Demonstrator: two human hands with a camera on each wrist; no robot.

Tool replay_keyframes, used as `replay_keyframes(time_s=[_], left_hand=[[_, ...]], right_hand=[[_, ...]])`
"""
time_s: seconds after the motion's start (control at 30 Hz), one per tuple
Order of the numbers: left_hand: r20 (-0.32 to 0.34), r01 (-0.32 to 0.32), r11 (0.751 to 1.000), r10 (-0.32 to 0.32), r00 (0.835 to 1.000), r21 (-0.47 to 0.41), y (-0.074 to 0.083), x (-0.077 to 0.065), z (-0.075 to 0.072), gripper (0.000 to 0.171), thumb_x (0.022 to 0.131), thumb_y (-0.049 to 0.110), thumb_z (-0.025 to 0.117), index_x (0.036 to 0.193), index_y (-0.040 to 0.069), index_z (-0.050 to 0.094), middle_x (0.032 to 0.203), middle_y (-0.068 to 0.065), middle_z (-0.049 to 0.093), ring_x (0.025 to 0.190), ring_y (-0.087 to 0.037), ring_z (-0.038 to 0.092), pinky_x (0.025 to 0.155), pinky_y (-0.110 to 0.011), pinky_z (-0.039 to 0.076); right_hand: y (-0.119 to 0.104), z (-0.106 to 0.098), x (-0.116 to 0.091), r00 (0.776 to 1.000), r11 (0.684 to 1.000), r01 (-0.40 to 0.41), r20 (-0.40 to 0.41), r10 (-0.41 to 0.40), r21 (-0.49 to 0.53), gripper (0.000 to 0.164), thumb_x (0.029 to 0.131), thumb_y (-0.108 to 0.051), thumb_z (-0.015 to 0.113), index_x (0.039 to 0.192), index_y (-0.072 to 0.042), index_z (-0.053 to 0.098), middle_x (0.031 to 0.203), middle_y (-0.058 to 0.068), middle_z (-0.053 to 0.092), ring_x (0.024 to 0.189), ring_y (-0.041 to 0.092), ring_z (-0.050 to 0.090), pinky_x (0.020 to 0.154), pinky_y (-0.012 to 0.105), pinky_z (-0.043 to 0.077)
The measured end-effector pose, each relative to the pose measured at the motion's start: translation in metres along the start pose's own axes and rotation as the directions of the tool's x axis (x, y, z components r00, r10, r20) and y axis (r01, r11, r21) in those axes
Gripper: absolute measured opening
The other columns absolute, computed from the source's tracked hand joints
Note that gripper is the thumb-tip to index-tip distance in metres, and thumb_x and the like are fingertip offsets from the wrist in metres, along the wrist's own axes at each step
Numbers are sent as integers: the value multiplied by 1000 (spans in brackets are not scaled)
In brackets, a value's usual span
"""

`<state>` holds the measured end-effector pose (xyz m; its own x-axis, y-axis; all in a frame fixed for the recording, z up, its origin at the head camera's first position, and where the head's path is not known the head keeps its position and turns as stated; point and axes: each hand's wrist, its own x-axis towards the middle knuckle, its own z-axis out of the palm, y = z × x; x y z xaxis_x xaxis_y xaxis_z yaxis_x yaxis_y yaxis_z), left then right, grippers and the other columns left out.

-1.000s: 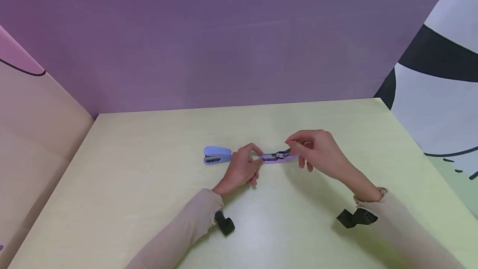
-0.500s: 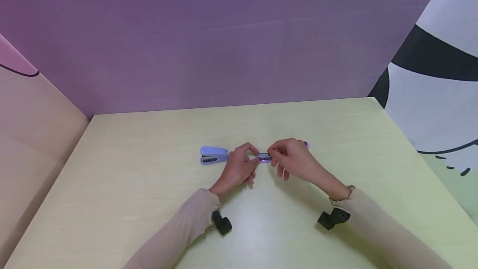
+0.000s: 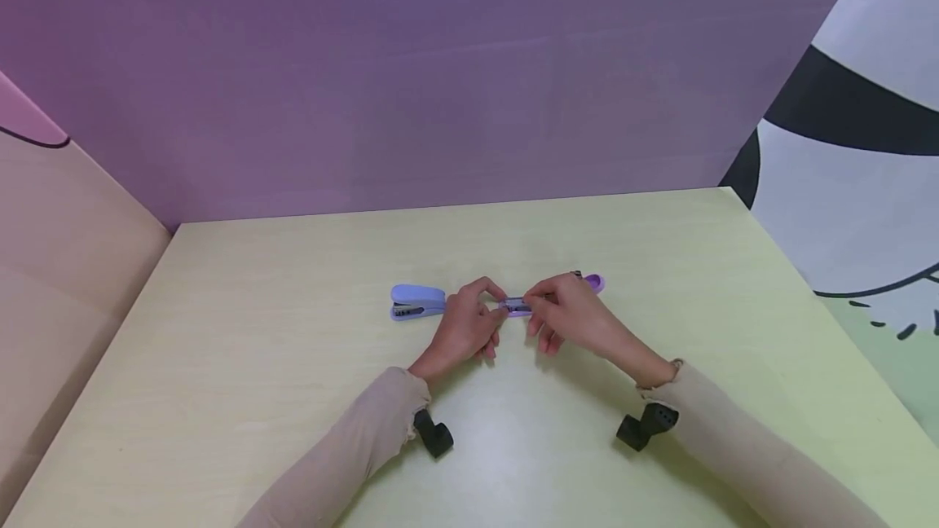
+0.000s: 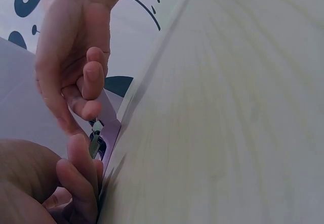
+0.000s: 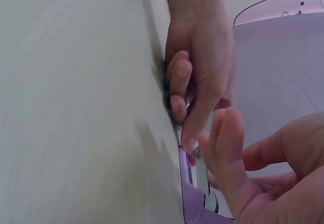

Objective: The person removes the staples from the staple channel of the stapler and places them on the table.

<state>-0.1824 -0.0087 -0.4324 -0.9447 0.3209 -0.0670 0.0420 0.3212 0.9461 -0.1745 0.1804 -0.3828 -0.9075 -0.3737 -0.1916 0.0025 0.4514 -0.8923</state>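
Note:
A purple stapler lies opened out on the table, its metal staple channel facing up. My left hand pinches its left end between thumb and index finger. Over its middle, my right hand has thumb and index fingertips together at the metal channel, hiding much of the stapler; whether a small piece sits between them is hidden. The purple end shows past the right hand. In the right wrist view the purple body and metal rail run beside the right fingers. A blue stapler lies just left of my left hand.
The pale wooden table reaches back to a purple wall panel. Printed side panels stand at left and right. Each sleeve cuff carries a black wrist camera, one at the left and one at the right.
My right hand has moved left from the purple stapler's right end to its middle, close to the left hand. The left hand keeps its grip, and the view has shifted slightly.

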Motion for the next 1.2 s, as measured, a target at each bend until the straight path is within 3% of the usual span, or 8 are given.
replay_keyframes(time_s=[0.17,0.37,0.5,0.77,0.97,1.2], left_hand=[[0,-15,1000,15,1000,-10,-1,2,-2,16,99,6,59,115,6,57,55,-9,60,36,-17,55,36,-25,43],[-1,-20,1000,20,1000,-2,-1,2,-5,16,99,6,59,114,5,56,55,-9,59,36,-17,55,36,-26,44],[-4,-21,1000,21,1000,-2,-1,1,-5,15,99,6,60,114,5,56,55,-9,59,36,-17,55,36,-25,44],[-9,-44,999,44,999,15,2,3,-2,14,99,5,59,113,4,55,54,-9,59,36,-17,55,35,-26,44],[-15,-41,999,41,999,32,4,3,0,14,99,5,59,111,5,54,53,-8,59,35,-15,55,35,-27,44],[-16,-53,998,54,998,39,3,1,-1,13,99,5,60,111,4,54,53,-8,59,35,-16,55,35,-27,45]], right_hand=[[-4,-3,-1,995,972,-95,60,84,216,36,104,-6,46,128,20,49,75,17,71,54,16,66,56,33,58],[-4,-1,-2,982,854,-187,115,149,486,42,104,-8,46,136,20,40,76,8,72,56,7,64,59,23,56],[-2,2,-2,984,820,-176,80,157,544,40,103,-6,48,133,20,42,72,4,71,53,4,60,53,17,51],[-6,6,-4,990,843,-138,38,138,521,39,103,-7,48,130,21,44,76,7,73,57,7,65,61,22,57],[-6,9,-2,985,836,-133,-23,172,533,38,103,-6,49,129,22,43,75,7,71,59,10,68,64,25,58],[0,20,3,974,923,-69,-176,145,377,31,102,-4,51,121,20,50,72,13,71,54,14,68,59,32,59]])
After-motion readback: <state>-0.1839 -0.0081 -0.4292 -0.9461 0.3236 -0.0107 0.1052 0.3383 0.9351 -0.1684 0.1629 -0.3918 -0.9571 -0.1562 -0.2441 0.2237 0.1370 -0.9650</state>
